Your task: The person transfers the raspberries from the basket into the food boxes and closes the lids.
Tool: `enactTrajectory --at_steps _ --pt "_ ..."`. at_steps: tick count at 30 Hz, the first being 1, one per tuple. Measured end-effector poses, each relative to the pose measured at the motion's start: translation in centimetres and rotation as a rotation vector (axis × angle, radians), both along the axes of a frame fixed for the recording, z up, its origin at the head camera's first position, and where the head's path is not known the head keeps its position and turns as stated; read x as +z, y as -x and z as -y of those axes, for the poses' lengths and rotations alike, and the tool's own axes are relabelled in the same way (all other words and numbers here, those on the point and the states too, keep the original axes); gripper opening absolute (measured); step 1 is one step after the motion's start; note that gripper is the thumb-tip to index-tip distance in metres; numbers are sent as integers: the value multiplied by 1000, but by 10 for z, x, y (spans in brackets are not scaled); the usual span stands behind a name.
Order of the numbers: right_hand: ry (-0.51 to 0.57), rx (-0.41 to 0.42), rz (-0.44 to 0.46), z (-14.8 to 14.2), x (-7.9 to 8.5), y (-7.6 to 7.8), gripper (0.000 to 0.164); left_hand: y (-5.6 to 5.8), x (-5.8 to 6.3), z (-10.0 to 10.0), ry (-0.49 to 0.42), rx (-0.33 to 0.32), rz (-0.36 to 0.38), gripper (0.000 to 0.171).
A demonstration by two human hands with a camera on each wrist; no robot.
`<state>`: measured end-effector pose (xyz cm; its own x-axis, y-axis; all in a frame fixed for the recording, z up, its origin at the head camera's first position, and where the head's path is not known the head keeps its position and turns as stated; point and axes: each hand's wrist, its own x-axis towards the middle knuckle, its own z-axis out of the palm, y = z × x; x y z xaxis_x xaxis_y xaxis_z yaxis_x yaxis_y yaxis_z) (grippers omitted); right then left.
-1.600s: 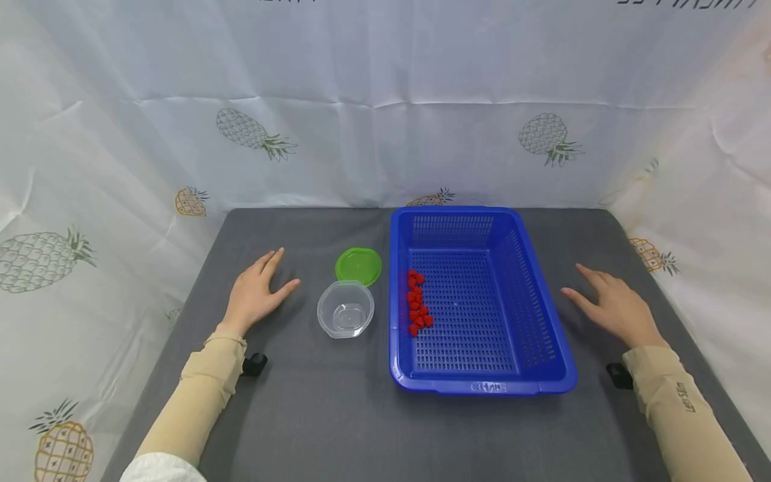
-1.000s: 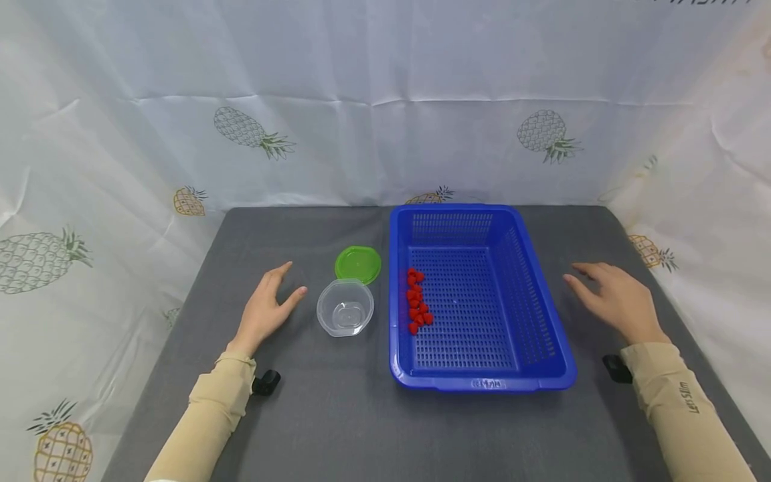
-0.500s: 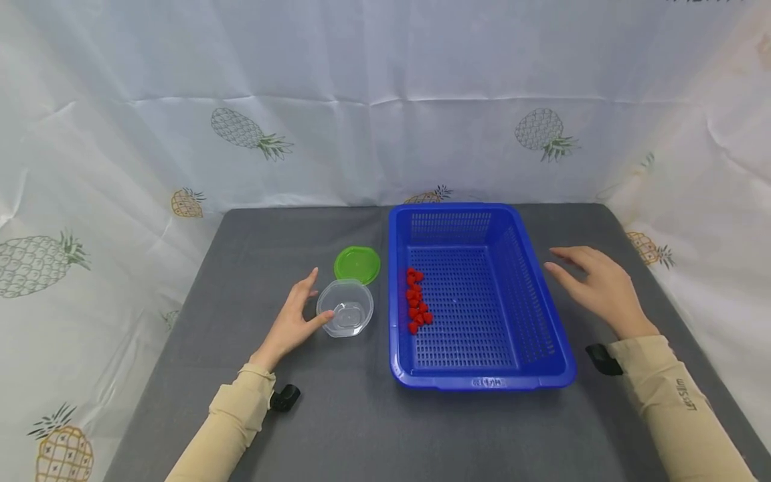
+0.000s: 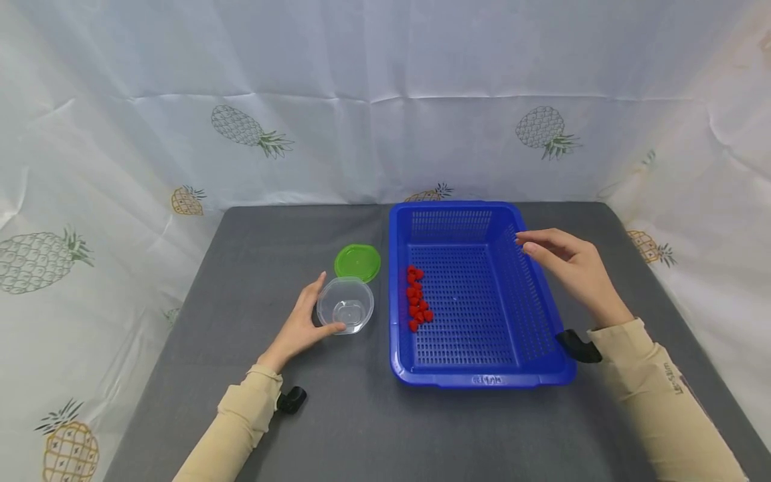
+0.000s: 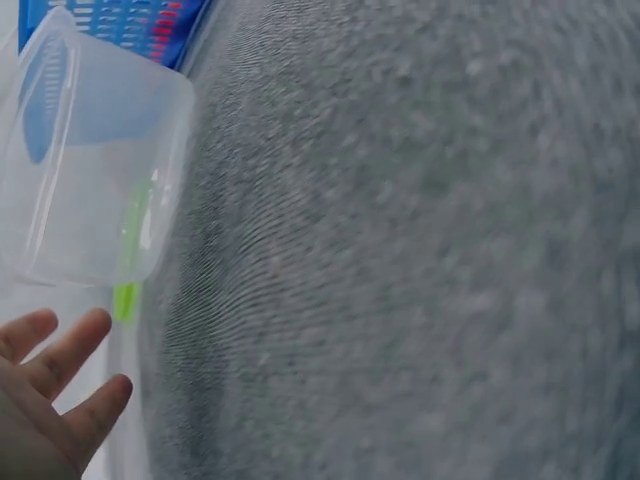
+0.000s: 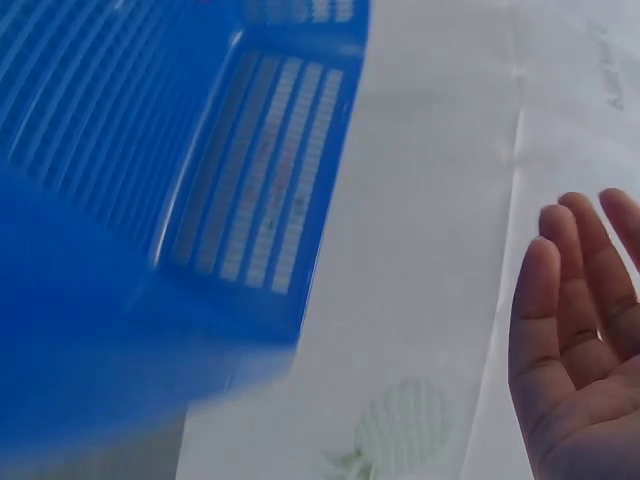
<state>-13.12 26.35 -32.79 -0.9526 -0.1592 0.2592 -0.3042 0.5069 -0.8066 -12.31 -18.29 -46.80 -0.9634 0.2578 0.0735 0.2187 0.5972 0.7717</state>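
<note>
My left hand (image 4: 299,326) is spread beside a clear plastic bowl (image 4: 351,312), its thumb overlapping the near rim and its fingers along the left side. In the left wrist view those fingers (image 5: 95,412) look straight and stand just short of the bowl's wall. My right hand (image 4: 575,266) hovers with bent, loose fingers over the right rim of a blue plastic basket (image 4: 395,301), holding nothing. Several small red pieces (image 4: 413,292) lie in a strip along the basket's left side. Behind the bowl lies a round green lid (image 4: 358,260).
A grey cloth (image 4: 355,428) covers the table. White curtains (image 4: 373,147) printed with pineapples hang behind and at both sides. The basket's raised walls stand between the red pieces and the bowl. Each wrist carries a small black camera (image 4: 292,399).
My left hand has moved right to the bowl, its thumb now at the near rim. My right hand has moved left and away from me, from beside the basket to over its right rim.
</note>
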Motion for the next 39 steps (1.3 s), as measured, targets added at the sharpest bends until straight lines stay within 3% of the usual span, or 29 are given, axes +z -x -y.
enactTrajectory --at_steps 6,13,27,35,39 --pt "143 103 108 18 3 8 34 2 -4 -3 -18 -33 24 111" --pt "85 130 197 37 -3 17 34 4 -7 -6 -28 -33 57 118" --pt "-6 249 333 70 -33 40 40 5 -13 -3 -91 -47 62 108" --pt "-20 274 396 76 -59 47 37 8 -7 -5 -128 -54 97 107" --pt "-13 270 412 78 -70 48 38 2 11 -10 -134 -69 120 105"
